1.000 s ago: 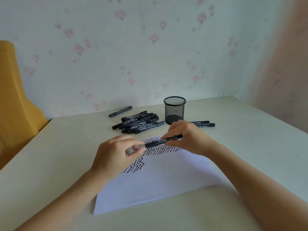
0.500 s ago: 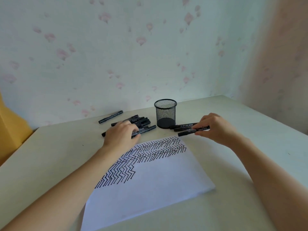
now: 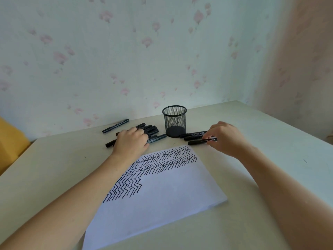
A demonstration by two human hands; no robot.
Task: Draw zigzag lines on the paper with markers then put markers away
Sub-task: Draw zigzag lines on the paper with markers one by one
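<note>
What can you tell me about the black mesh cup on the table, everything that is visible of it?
The mesh cup is a round black pen holder that looks like wire mesh, with a solid rim and a dark solid base. It stands upright near the far edge of the table, close to the wall, and looks empty. Marker tips lie at its base on the right; whether they touch it is unclear. Neither hand touches it.

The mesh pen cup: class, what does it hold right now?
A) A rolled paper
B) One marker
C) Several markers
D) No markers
D: through the mesh pen cup only its dark base shows, and the markers lie on the table on either side of it.
</note>
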